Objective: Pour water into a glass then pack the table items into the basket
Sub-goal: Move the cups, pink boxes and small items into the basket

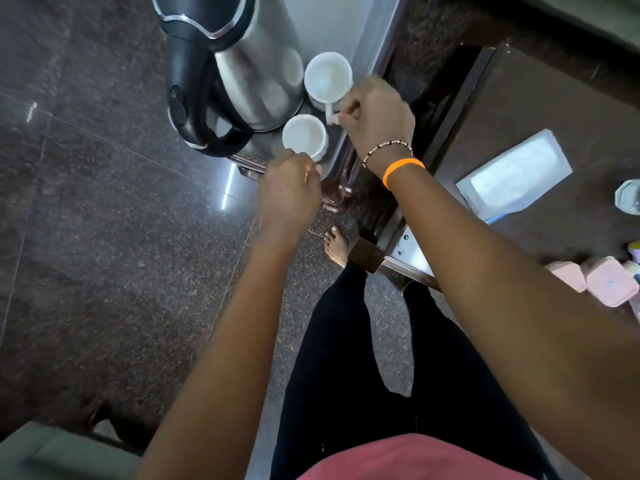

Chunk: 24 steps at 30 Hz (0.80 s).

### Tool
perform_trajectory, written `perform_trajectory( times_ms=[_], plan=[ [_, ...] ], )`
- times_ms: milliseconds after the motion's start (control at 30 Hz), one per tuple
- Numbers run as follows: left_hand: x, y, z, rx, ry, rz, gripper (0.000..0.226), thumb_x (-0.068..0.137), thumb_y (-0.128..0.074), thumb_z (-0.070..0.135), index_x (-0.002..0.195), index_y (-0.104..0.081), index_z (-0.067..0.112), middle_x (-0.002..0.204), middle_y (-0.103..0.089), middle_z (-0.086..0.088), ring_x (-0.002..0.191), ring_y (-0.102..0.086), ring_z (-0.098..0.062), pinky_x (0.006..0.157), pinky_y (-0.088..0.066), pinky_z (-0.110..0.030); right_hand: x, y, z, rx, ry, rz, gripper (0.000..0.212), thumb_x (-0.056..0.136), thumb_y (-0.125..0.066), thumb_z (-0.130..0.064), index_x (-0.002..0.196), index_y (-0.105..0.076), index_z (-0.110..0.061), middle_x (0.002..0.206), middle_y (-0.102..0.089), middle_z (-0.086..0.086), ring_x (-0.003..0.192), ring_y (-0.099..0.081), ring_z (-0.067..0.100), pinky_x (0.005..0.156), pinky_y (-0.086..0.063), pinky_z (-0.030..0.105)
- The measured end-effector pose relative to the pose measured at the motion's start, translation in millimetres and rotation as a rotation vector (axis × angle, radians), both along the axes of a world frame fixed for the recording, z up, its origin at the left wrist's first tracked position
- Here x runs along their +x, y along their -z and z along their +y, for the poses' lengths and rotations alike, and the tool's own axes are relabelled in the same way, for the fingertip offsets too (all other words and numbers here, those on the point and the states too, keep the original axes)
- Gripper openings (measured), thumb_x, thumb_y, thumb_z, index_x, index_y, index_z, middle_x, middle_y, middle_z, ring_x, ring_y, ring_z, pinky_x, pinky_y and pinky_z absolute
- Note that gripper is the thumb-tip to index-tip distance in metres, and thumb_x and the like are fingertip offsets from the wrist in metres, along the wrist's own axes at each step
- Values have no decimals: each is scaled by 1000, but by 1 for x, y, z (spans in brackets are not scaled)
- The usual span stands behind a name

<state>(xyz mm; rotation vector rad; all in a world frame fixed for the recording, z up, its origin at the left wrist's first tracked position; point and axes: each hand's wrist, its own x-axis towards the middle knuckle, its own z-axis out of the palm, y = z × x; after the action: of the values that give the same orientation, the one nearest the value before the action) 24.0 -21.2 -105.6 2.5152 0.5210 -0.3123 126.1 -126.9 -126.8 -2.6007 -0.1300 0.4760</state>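
Note:
Two white cups stand beside a steel kettle [239, 64] with a black handle on a grey tray-like surface [332, 19]. My left hand [289, 192] is closed on the handle of the near white cup [303, 135]. The far white cup [327, 77] is held by its handle in my right hand [377, 114], which wears a bead bracelet and an orange band. Both cups look empty. No basket or glass shows in view.
A dark table [540, 109] at the right carries a clear plastic box [516, 174], pink lidded containers [609, 284] and a pale object [628, 195] at the edge. Below is dark polished floor [104, 237], with my legs and a bare foot [337, 247].

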Motion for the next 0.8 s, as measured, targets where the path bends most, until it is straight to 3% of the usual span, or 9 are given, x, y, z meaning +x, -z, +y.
perform_trajectory(
  times_ms=[100,200,267,367,433,500,567,700,800],
  plan=[
    [-8,-6,-39,-119,40,18,17,88,-54,17,89,-67,6,98,-63,-13,85,-59,-28,71,-40,-30,-20,-10,-43,145,70,32,15,77,-69,-29,78,-67,-15,95,-64,6,87,-62,22,75,-48,32],
    [-18,-5,-88,-217,166,63,16,88,-55,16,86,-68,6,92,-61,-11,81,-55,-21,67,-32,-22,-52,-10,-103,172,154,102,14,78,-69,-24,78,-67,-10,90,-64,10,83,-61,24,75,-50,35],
    [-25,0,-124,-264,256,126,16,87,-57,16,84,-67,5,86,-58,-7,78,-53,-18,64,-31,-19,-76,-6,-149,170,263,125,13,78,-68,-21,77,-67,-8,88,-65,12,81,-60,24,75,-45,29],
    [-36,12,-181,-319,395,254,13,87,-57,15,82,-67,7,85,-56,-6,78,-51,-17,69,-35,-23,-117,3,-221,161,473,125,11,77,-68,-15,74,-67,-5,85,-66,16,80,-60,26,66,-33,19],
    [-42,20,-208,-337,459,331,14,87,-57,15,81,-67,8,84,-56,-7,80,-52,-20,73,-37,-27,-141,11,-260,161,583,146,9,76,-68,-12,74,-68,-3,85,-68,18,80,-62,28,68,-36,22],
    [-47,25,-240,-352,498,388,15,87,-56,15,79,-67,9,81,-53,-2,79,-52,-17,69,-33,-21,-162,20,-303,119,672,190,9,76,-66,-13,75,-69,-5,86,-70,18,81,-62,29,70,-39,26],
    [-51,31,-269,-363,515,446,16,88,-55,16,79,-67,9,81,-55,-1,80,-54,-17,67,-33,-19,-179,29,-339,109,748,203,9,76,-66,-11,73,-69,-3,84,-70,19,78,-61,29,65,-34,20],
    [-56,44,-320,-399,489,583,18,89,-54,17,77,-66,11,93,-70,-11,90,-65,-25,82,-48,-27,-201,44,-397,148,973,215,10,78,-64,-7,79,-70,2,88,-72,21,80,-62,29,63,-34,18],
    [-58,56,-355,-341,532,619,18,89,-53,18,80,-68,12,97,-70,-14,96,-64,-27,84,-45,-27,-211,57,-433,152,1037,260,13,81,-62,-6,85,-70,3,93,-73,21,83,-63,29,66,-34,20]
  ],
)
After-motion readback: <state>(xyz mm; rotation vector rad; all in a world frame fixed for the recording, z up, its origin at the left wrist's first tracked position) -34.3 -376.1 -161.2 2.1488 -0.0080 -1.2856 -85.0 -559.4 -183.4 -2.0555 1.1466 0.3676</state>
